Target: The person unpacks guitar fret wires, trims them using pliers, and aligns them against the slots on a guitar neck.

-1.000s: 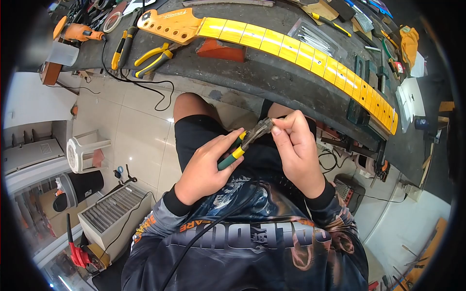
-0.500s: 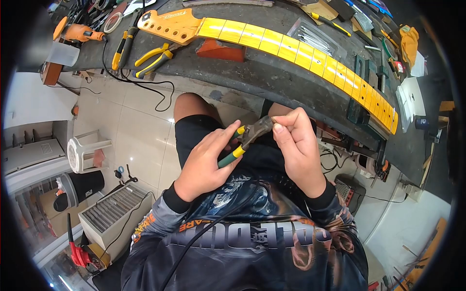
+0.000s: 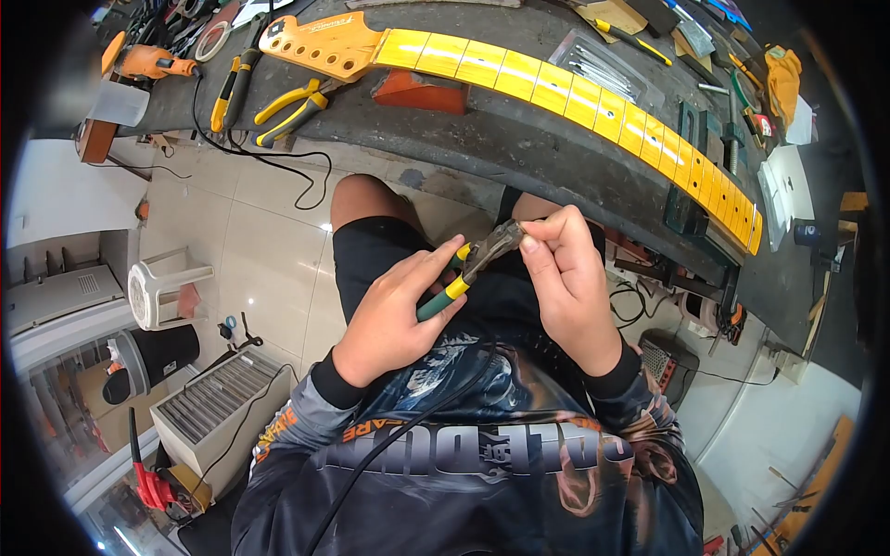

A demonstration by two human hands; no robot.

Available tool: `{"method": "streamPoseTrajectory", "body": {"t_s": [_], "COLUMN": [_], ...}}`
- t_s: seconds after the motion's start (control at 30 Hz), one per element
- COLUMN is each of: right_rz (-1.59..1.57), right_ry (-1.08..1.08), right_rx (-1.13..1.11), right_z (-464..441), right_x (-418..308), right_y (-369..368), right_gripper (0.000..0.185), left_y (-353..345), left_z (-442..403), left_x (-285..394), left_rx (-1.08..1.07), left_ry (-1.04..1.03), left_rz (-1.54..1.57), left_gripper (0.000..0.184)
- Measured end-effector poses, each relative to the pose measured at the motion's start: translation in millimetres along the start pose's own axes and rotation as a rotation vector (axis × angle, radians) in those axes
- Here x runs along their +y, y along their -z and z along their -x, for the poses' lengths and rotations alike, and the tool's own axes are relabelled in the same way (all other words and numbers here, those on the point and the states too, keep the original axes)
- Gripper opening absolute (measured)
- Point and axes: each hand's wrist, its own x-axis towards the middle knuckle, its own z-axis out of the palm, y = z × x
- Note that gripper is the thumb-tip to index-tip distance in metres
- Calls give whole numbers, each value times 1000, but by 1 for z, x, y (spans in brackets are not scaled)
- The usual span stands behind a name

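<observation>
Above my lap, my left hand (image 3: 396, 315) is wrapped round the green and yellow handles of a pair of pliers (image 3: 443, 301), whose metal head points up and to the right. My right hand (image 3: 567, 283) is pinched at the tip of the pliers' jaws. What its thumb and forefinger hold is too small to make out. Beyond both hands, a guitar neck (image 3: 581, 102) with a glossy yellow fretboard lies across the workbench (image 3: 352, 157). Its headstock is at the left, above a red-brown block (image 3: 420, 92).
Yellow and grey pliers (image 3: 295, 111) and a second yellow-handled tool (image 3: 236, 90) lie left of the block. An orange power tool (image 3: 148, 62) sits at the bench's left end. A plastic box of thin rods (image 3: 603, 67) is behind the neck. A white stool (image 3: 167, 287) stands on the floor.
The pliers' head has tilted slightly between my hands, which otherwise keep nearly the same place. The bench and guitar neck appear shifted very slightly in view.
</observation>
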Motion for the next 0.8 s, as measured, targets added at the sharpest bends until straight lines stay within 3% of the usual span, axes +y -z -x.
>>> {"method": "streamPoseTrajectory", "body": {"t_s": [0.17,0.27,0.37,0.47,0.63,0.8], "right_rz": [44,56,-68,-160,-462,-525], "right_ry": [-9,13,-41,-89,-215,-252], "right_rx": [-13,-5,27,27,-95,-137], "right_z": [1,2,2,2,-2,-2], "right_x": [-2,3,10,3,-10,-15], "right_y": [1,0,2,1,4,7], "right_gripper": [8,8,9,11,14,17], "left_y": [-5,-16,-14,-1,-6,-9], "left_z": [1,7,7,5,3,1], "left_x": [-6,-19,-25,-26,-24,-18], "left_rx": [-8,46,148,163,209,182], "left_ry": [30,-32,99,118,57,36], "left_rz": [10,133,127,228,325,311], "left_gripper": [57,45,26,41,45,46]}}
